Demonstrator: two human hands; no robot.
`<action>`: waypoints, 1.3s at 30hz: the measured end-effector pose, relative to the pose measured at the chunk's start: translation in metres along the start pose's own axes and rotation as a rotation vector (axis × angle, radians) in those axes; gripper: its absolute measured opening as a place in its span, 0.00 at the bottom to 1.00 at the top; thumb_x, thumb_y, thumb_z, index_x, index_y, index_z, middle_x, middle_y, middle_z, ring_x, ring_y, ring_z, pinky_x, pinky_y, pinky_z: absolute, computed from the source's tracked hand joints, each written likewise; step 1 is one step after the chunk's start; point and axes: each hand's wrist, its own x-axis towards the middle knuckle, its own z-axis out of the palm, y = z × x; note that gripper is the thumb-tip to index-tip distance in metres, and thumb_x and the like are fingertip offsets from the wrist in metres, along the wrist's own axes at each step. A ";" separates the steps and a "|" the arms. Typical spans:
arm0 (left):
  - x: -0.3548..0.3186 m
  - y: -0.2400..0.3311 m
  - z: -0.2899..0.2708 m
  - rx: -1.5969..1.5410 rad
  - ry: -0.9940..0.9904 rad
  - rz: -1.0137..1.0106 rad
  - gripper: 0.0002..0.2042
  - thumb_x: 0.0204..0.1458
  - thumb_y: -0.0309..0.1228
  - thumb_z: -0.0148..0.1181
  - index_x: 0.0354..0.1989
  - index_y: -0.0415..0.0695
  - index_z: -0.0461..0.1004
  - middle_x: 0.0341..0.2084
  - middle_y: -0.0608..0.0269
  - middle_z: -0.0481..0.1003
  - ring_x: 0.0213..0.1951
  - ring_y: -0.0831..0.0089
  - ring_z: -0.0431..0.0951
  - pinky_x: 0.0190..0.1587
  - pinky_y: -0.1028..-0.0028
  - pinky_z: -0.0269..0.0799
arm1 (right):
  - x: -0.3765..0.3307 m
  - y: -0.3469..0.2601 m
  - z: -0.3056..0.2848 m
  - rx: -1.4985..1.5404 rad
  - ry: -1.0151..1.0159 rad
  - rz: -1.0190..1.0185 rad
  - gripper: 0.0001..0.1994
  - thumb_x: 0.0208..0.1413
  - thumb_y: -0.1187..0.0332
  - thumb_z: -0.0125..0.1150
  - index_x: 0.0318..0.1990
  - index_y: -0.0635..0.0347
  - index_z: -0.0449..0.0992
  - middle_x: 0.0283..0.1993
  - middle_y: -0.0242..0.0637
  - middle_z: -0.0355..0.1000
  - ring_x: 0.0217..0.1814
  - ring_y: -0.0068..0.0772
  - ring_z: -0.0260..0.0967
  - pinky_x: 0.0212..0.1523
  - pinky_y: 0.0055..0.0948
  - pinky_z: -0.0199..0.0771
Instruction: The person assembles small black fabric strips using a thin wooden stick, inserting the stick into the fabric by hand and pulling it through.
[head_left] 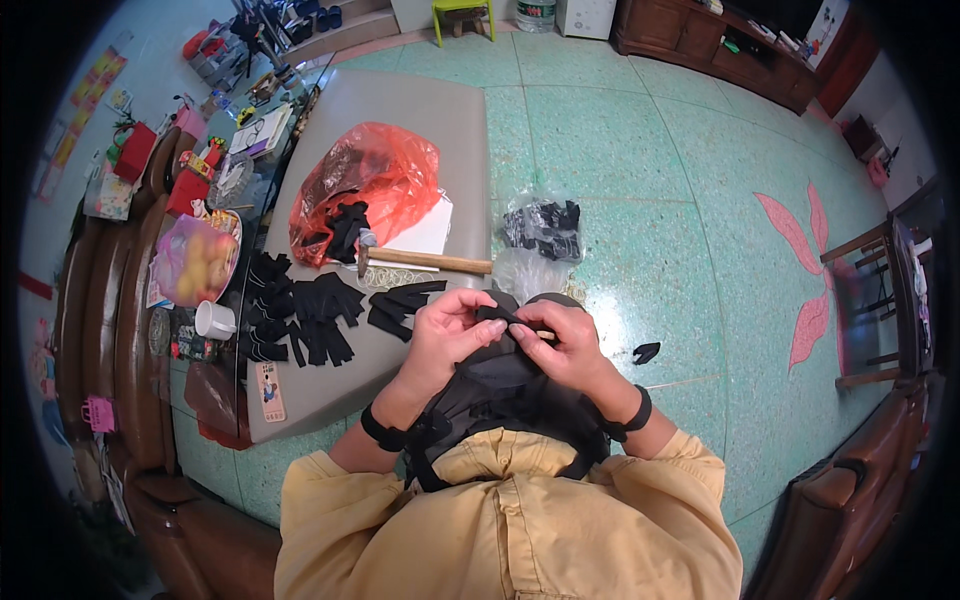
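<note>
Over my lap, my left hand (449, 330) and my right hand (568, 345) meet, both with their fingers pinched on a small black fabric strip (494, 314). The fingertips hide part of the strip. To the left of my left hand, several black fabric strips (322, 308) lie in loose piles on a grey bench. A hammer (428, 261) with a wooden handle rests beyond them, its handle end pointing right. Beside its head, more black cloth sits in the mouth of a red plastic bag (385, 165).
A clear plastic bag of black pieces (543, 228) lies beyond my knees. One black scrap (646, 352) is on the green floor at right. Left of the grey bench (430, 110) stand a white mug (215, 320) and a bag of fruit (192, 262). Brown leather seating (850, 500) is at lower right.
</note>
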 end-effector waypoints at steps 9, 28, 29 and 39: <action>0.000 0.013 0.002 0.019 -0.017 0.146 0.08 0.48 0.18 0.56 0.37 0.34 0.70 0.38 0.54 0.73 0.41 0.75 0.72 0.47 0.75 0.68 | 0.000 -0.012 0.003 0.033 0.029 0.042 0.08 0.43 0.74 0.63 0.33 0.64 0.74 0.23 0.40 0.69 0.21 0.35 0.67 0.21 0.27 0.63; 0.014 0.002 0.001 0.084 0.049 0.017 0.08 0.52 0.20 0.54 0.40 0.36 0.68 0.33 0.63 0.73 0.35 0.84 0.72 0.36 0.83 0.69 | -0.002 -0.006 0.005 -0.220 -0.006 0.055 0.04 0.51 0.72 0.56 0.31 0.63 0.73 0.23 0.42 0.69 0.23 0.42 0.68 0.22 0.31 0.64; 0.016 0.006 -0.001 0.090 -0.030 -0.025 0.09 0.51 0.20 0.55 0.41 0.36 0.69 0.33 0.64 0.73 0.35 0.84 0.72 0.36 0.83 0.69 | 0.002 -0.005 0.001 -0.145 -0.050 0.103 0.05 0.52 0.71 0.55 0.31 0.63 0.72 0.22 0.44 0.68 0.21 0.45 0.66 0.22 0.33 0.64; 0.012 0.007 -0.022 0.243 -0.113 -0.126 0.07 0.50 0.20 0.57 0.37 0.34 0.74 0.30 0.67 0.73 0.33 0.84 0.71 0.38 0.84 0.67 | 0.014 0.019 -0.028 0.476 -0.077 0.731 0.07 0.49 0.69 0.62 0.33 0.62 0.75 0.23 0.23 0.66 0.24 0.11 0.57 0.22 0.16 0.54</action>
